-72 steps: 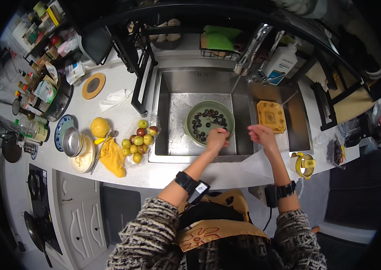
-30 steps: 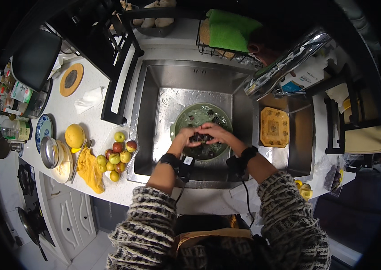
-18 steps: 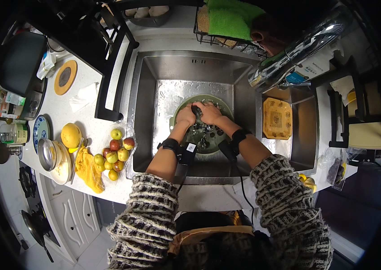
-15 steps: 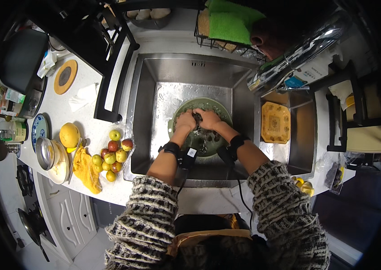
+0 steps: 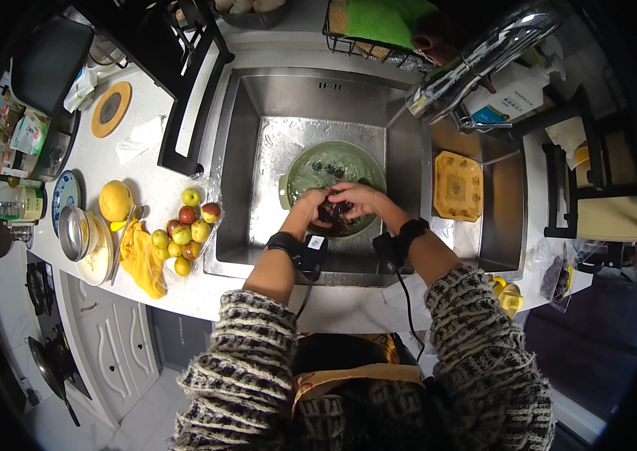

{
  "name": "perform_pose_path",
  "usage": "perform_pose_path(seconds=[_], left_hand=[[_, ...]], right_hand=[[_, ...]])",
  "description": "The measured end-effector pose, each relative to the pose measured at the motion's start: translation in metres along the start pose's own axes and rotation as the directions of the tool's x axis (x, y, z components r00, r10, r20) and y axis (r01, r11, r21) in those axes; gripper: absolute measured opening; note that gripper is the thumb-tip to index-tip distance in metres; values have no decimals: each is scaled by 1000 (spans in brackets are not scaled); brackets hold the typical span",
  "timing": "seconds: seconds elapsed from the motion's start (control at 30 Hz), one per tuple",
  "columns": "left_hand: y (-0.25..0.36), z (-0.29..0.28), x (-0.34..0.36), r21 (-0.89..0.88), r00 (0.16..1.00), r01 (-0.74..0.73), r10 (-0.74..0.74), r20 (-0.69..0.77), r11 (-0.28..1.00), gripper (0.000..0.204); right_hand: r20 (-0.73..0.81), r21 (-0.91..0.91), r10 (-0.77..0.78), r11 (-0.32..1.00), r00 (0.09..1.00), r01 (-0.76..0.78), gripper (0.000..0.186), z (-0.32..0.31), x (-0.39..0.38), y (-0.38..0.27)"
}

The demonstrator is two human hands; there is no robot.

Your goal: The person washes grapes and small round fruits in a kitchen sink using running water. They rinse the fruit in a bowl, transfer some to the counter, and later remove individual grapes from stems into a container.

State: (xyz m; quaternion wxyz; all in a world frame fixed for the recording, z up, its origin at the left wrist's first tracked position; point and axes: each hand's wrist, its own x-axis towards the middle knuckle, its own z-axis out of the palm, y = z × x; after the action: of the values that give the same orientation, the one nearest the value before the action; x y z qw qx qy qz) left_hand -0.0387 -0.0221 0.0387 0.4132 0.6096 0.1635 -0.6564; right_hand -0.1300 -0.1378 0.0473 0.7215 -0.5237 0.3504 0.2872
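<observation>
A round green basin [image 5: 293,169] with water in it stands in the steel sink [image 5: 273,150]. My left hand [image 5: 309,208] and my right hand [image 5: 358,198] are over its near half, fingers curled in toward each other. Between them they hold a cluster of small dark reddish-brown pieces [image 5: 331,211]; their exact kind is not clear. Several more dark roundish pieces [image 5: 327,168] lie in the water toward the far side. Black straps circle both of my wrists.
Left of the sink are several apple-like fruits [image 5: 190,231], a yellow cloth [image 5: 142,259], a large yellow fruit [image 5: 116,201] and stacked bowls [image 5: 76,252]. An orange-brown tray [image 5: 458,186] sits in the right basin. A chrome faucet [image 5: 476,68] reaches over the sink's far right.
Both hands have drawn back toward me from the basin's far half to its near half. The dark pieces now show between my fingers, and the far water is uncovered.
</observation>
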Motion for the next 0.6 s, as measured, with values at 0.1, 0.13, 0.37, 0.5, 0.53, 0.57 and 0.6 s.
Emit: perform_pose_path(seconds=[0.1,0.13,0.37,0.5,0.53,0.57,0.6], left_hand=[[6,-9,-9,111,964,-265,267,-5,958,20],[9,-11,-9,224,937,-331,347,-34,917,20],[15,-13,-9,884,557,-386,831,-3,263,39],[10,-8,14,872,715,-275,692,-96,405,39],[6,-9,20,878,732,-279,678,-68,389,36],[3,-10,25,883,747,-284,663,-40,373,34],[2,-11,30,891,767,-273,642,-26,362,34]], right_hand=[[-238,-40,-208,978,949,205,24,-5,1,-17],[-383,-194,-293,953,876,234,24,-7,2,-22],[-232,-929,-633,370,738,25,42,-8,19,-44],[-252,-915,-466,401,848,-51,47,5,34,-35],[-259,-925,-403,366,878,-105,47,4,35,-32],[-284,-933,-327,312,901,-180,48,2,36,-29],[-227,-965,-291,193,930,-176,44,-3,34,-28]])
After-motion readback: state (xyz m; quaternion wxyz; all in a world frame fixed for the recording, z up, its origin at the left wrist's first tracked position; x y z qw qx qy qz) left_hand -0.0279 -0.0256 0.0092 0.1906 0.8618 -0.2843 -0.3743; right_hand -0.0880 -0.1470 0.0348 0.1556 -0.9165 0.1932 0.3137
